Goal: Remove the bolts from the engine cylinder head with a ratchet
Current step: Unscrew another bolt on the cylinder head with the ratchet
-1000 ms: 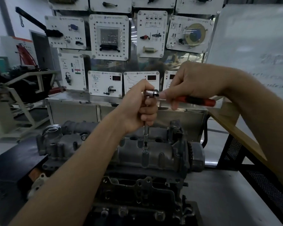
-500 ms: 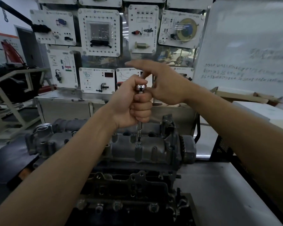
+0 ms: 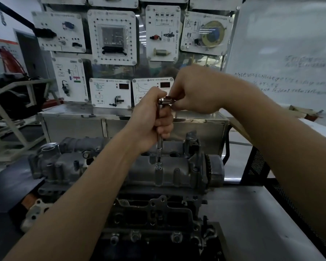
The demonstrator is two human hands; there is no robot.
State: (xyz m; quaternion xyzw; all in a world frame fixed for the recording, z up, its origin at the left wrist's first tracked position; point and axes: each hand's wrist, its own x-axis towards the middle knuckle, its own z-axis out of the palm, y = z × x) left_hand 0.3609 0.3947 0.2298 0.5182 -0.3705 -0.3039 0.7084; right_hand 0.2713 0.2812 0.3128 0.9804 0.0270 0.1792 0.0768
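My left hand (image 3: 151, 121) grips the upright extension (image 3: 160, 146) and hides its upper half. At 6 o'clock from that fist, the tip sits on a bolt (image 3: 159, 168) on the cylinder head (image 3: 179, 166); the bolt itself is hard to make out. The ratchet (image 3: 163, 100) shows only its head. At 3 o'clock from it, my right hand (image 3: 196, 91) curls over the hidden handle.

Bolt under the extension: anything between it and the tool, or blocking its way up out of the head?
Nothing visible. The extension runs straight down from the left hand onto the bolt in the cylinder head; the right hand holds the ratchet on top. Only the tool stands above the bolt.
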